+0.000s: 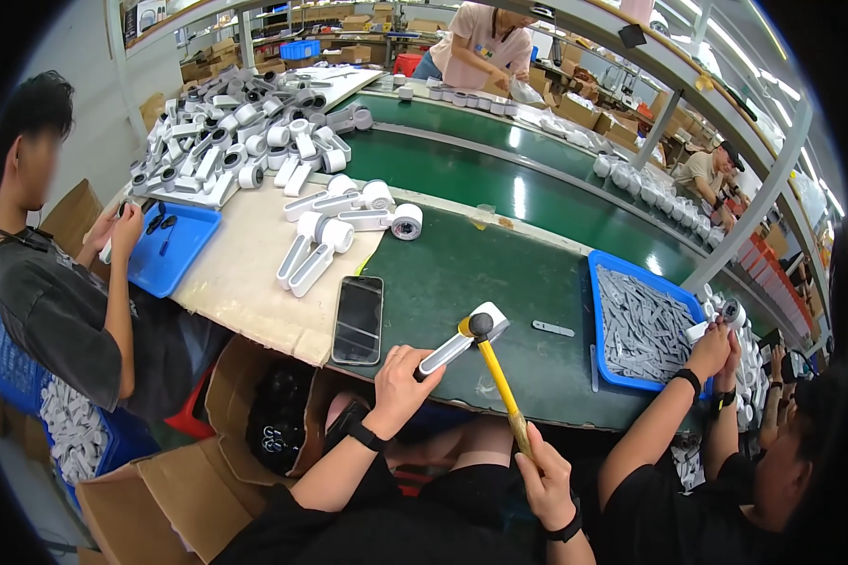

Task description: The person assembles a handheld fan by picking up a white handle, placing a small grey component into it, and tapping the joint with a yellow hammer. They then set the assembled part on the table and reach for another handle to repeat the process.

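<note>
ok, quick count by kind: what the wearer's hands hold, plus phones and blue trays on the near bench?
White handheld device, left hand: 1
Yellow-handled hammer, right hand: 1
Black phone: 1
Blue trays: 2
Total: 5

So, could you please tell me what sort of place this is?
Most likely a factory assembly line: a long green conveyor belt, heaps of identical white handheld devices, and a blue tray of grey parts beside seated workers.

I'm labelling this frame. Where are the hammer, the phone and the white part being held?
hammer (496, 372): head view, on its yellow handle.
phone (358, 320): head view, middle of its dark screen.
white part (454, 347): head view, on its long handle.
</note>
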`<action>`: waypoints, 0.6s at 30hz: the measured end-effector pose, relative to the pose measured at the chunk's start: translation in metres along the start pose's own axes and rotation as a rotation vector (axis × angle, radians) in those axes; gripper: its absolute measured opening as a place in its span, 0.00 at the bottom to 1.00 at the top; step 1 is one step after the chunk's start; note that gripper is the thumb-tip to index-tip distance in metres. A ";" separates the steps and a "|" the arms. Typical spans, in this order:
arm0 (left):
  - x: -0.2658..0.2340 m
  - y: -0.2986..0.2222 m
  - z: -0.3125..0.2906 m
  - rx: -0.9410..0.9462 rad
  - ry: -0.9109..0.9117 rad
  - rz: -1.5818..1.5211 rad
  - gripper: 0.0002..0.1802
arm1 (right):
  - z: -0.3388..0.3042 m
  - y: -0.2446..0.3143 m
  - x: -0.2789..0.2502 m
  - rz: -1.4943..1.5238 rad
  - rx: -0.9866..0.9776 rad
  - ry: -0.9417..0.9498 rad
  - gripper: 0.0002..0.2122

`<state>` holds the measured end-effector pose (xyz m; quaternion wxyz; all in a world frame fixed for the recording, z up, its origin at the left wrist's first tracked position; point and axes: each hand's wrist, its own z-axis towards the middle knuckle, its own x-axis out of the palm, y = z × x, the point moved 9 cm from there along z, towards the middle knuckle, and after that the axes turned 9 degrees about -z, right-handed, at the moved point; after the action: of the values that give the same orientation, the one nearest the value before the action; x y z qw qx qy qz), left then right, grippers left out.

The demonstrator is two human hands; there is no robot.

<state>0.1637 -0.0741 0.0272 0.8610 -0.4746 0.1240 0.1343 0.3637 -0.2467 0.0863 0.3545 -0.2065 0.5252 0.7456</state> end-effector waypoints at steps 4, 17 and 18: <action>-0.002 0.000 0.000 0.034 -0.031 0.003 0.11 | 0.004 -0.018 0.016 -0.116 0.109 0.207 0.24; -0.002 0.008 -0.007 0.033 -0.045 0.018 0.14 | -0.006 0.003 0.018 -0.046 0.048 0.244 0.23; -0.002 0.010 -0.008 0.025 -0.041 0.015 0.14 | -0.006 -0.001 0.020 -0.070 0.056 0.278 0.23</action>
<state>0.1581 -0.0758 0.0164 0.8683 -0.4599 0.1116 0.1486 0.3506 -0.2460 0.0701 0.3099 -0.3160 0.5822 0.6820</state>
